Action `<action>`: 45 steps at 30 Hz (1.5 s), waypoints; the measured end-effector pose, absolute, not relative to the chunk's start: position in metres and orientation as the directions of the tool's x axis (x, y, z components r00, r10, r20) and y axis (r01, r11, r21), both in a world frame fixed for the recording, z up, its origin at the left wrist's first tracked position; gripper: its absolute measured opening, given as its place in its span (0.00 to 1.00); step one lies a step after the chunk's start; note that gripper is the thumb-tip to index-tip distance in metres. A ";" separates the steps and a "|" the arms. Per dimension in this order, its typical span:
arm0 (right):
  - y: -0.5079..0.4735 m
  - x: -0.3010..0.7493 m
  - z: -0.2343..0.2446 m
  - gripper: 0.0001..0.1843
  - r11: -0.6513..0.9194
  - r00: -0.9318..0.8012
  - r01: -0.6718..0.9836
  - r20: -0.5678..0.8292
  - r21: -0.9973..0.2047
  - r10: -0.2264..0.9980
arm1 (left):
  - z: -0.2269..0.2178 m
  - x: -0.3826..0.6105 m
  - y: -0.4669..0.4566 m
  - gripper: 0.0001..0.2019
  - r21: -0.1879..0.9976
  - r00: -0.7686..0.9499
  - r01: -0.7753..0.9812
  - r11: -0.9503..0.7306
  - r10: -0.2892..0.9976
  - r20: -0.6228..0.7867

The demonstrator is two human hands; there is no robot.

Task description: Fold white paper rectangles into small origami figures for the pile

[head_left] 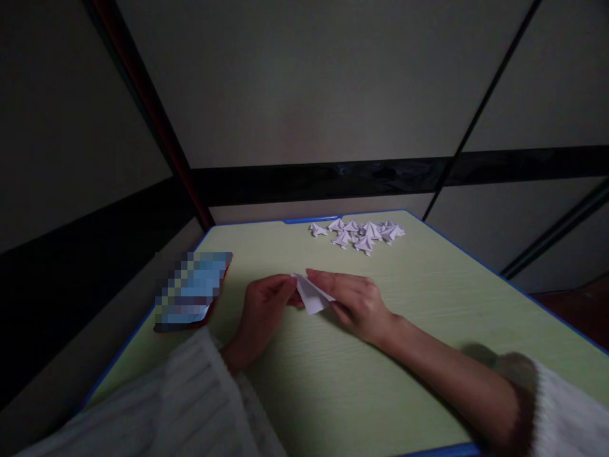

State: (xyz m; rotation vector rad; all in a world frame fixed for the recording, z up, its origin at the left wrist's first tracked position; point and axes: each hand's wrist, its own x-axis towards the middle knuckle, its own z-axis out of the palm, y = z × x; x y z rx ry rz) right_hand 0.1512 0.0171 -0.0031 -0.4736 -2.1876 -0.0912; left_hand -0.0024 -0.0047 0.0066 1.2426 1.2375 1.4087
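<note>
Between my two hands is a small white sheet of folded paper point(313, 298), held a little above the tabletop with one pointed end toward me. My left hand point(269, 301) pinches its left corner between thumb and fingers. On the other side, my right hand point(356, 301) grips the right edge, its fingers lying along the top and the thumb underneath. Parts of the paper are hidden behind the right fingers. Farther back on the table sits a cluster of several white folded-paper figures point(365, 244) with pointed tips.
A phone or tablet point(195, 292) in a red-edged case, its screen blurred out, lies at the left edge. The pale wood-grain table point(428, 285) has a blue rim. Behind it stands a panelled wall point(309, 95) with a dark band.
</note>
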 end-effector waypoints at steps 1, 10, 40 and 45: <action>0.016 0.150 -0.003 0.14 0.910 -0.491 0.380 0.798 -0.163 0.348 | 0.007 -0.002 -0.005 0.06 0.992 -0.138 -0.003 -0.126 0.983 0.125; 0.011 0.149 0.001 0.17 0.905 -0.512 0.395 0.779 -0.159 0.361 | 0.007 -0.001 -0.004 0.06 0.997 -0.177 -0.062 -0.043 0.984 0.031; 0.012 0.144 0.006 0.15 0.864 -0.812 0.387 0.562 0.321 0.155 | -0.009 -0.008 0.002 0.06 0.978 -0.069 -0.159 -0.132 0.990 0.123; 0.010 0.142 0.005 0.14 0.838 -0.807 0.412 0.571 0.358 0.153 | -0.006 -0.007 0.001 0.06 0.972 -0.088 -0.204 -0.120 0.991 0.104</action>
